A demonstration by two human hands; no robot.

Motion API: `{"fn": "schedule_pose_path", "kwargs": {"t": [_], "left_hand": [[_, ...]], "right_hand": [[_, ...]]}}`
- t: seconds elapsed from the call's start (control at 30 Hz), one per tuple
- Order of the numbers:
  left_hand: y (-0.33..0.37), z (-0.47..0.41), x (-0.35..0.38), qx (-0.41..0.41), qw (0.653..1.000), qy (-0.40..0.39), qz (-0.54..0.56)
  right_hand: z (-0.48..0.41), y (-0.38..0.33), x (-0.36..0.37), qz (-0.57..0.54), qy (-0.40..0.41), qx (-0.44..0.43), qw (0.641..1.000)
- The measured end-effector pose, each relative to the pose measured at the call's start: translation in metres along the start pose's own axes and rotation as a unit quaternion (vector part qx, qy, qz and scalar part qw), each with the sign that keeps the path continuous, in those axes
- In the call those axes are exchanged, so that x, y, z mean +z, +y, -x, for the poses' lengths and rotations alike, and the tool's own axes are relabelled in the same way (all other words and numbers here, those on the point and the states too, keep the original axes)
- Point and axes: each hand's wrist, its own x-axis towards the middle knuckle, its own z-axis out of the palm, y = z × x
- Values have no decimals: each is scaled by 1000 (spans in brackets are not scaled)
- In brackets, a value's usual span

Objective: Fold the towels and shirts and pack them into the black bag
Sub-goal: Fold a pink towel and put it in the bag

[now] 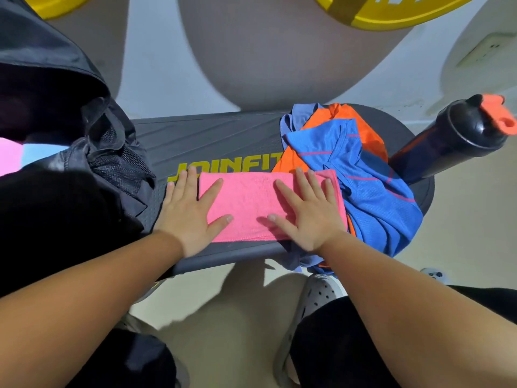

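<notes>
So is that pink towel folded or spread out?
Folded: the pink towel lies as a narrow flat rectangle on the bench, left hand and right hand pressing it down.

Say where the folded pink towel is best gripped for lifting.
Probably its near long edge, pinched from the person's side: the pink towel lies flat and folded, that edge runs clear along the bench front, while its right end meets the blue shirt.

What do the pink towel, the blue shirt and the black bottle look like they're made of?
Pink towel: likely microfibre or terry, matte, with a fine nubbly weave and stitched hem. Blue shirt: thin sports mesh, probably polyester, faint sheen and a dotted texture. Black bottle: glossy plastic, judging by its sharp highlights; its orange cap looks matte plastic too.
</notes>
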Motion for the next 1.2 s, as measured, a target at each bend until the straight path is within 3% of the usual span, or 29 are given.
{"fn": "schedule_pose_path", "kwargs": {"t": [0.1, 0.3, 0.5, 0.73, 0.87, 1.2], "left_hand": [[-1, 0, -4, -8, 1000, -9, 20], [3, -2, -12, -8, 997, 13, 72], [2, -10, -17, -35, 967, 33, 249], [-2, -10, -26, -35, 992, -51, 111], [-5, -17, -28, -26, 982, -41, 183], [8, -18, -33, -103, 936, -13, 337]], "right_hand": [[-19, -15, -3, -3, 26, -19, 999], [-26, -23, 16, 37, -10, -10, 999], [-24, -22, 13, 27, -12, -14, 999], [-22, -24, 12, 31, -16, -18, 999], [-12, -33, 16, 27, 14, -35, 999], [-8, -37, 20, -7, -33, -7, 999]]}}
